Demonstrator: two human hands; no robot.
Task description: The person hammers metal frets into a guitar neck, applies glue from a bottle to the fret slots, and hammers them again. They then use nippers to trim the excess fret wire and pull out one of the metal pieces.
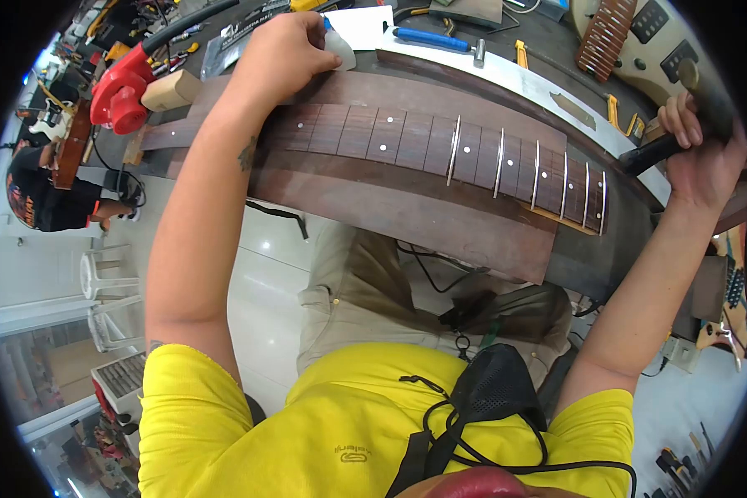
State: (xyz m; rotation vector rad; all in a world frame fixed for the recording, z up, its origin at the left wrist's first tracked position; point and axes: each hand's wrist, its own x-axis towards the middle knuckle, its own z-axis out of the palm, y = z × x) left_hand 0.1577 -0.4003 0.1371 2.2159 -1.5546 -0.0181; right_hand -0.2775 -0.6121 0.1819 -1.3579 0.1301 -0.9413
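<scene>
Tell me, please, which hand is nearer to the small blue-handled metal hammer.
Left. The left hand is a little left of the hammer, off its handle end; the right hand is much farther off, to the right.

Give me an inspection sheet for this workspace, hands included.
Surface: dark workbench, bearing brown boards.
Job's things: fretboard with metal fret wires across its right part.
Clutter: red blower, blue-handled hammer, other tools around.
Left hand: at a translucent bottle; grip partly hidden.
Right hand: grip closed on a black-handled tool.
Cables: black cable below the bench.
Surroundings: white chairs and another person off left.
</scene>
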